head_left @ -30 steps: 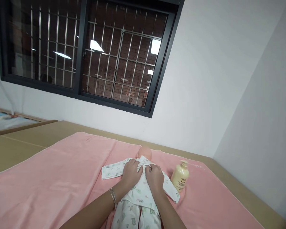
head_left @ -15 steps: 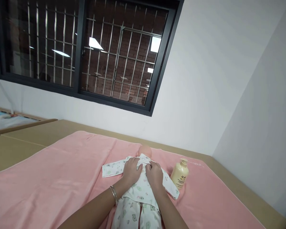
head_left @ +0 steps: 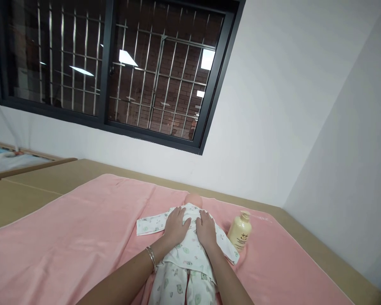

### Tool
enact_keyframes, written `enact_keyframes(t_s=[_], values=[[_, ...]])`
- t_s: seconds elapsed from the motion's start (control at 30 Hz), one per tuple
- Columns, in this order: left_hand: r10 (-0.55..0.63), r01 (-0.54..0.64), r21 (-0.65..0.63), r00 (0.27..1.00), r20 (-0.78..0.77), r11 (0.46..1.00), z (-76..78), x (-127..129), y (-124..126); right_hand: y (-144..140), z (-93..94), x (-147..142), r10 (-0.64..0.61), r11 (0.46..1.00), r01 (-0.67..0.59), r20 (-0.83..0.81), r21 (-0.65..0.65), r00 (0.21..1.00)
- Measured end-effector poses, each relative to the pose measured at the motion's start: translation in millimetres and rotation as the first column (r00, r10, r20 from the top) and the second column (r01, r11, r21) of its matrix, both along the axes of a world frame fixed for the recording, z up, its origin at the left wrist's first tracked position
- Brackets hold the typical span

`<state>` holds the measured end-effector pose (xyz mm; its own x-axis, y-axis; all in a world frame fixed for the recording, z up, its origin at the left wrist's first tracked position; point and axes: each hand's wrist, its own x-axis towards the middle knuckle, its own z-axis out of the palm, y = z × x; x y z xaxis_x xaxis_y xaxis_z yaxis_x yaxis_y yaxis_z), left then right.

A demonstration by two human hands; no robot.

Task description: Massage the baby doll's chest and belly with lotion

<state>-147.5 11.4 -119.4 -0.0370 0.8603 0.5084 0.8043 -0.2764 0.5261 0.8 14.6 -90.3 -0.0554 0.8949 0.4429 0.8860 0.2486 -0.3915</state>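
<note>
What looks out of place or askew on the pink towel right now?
Nothing is spilled or damaged. The doll lies dressed, both hands flat on its top; the lotion bottle stands upright beside it.

The pink towel (head_left: 66,245) lay bare across its whole left half, so a hand could pass freely there, from the near edge up toward the wall. The doll (head_left: 187,254) in printed clothes lay along the middle, its left sleeve (head_left: 150,224) spread flat onto the towel, low enough to pass over. To the right, a cream pump bottle (head_left: 239,232) stood upright just beside the doll's other sleeve, leaving only a narrow gap between them. Beyond the bottle the towel ran open to its right edge. Both hands, left hand (head_left: 175,226) and right hand (head_left: 206,228), rested flat on the doll's chest.
</note>
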Motion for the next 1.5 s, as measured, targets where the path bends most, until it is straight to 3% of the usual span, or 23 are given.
enact_keyframes(t_s=[0.43,0.8,1.07,1.23,1.33,1.5], values=[[0.025,-0.026,-0.031,0.999,-0.024,0.999,2.4,0,0,-1,3.2,-1,0.004,1.0,-0.004,0.001,-0.031,1.0],[0.048,-0.052,-0.151,0.998,-0.031,0.987,9.3,3,0,-2,20.7,3,0.058,0.997,-0.058,-0.013,-0.049,0.998],[-0.067,0.068,-0.054,0.998,0.017,0.996,4.5,0,3,-3,22.5,1,0.05,0.997,-0.049,0.005,-0.054,0.999],[-0.188,0.182,0.123,0.981,0.043,0.976,3.0,-2,-2,-7,24.6,-4,0.045,0.997,-0.041,0.049,-0.07,0.998],[-0.15,0.138,0.155,0.986,0.069,0.978,6.1,-2,-8,-12,27.6,-6,0.026,0.993,-0.018,0.064,-0.114,0.998],[0.012,-0.015,0.04,0.998,0.057,0.999,10.2,1,-11,-12,31.2,-2,0.015,0.962,0.002,0.059,-0.274,0.998]])
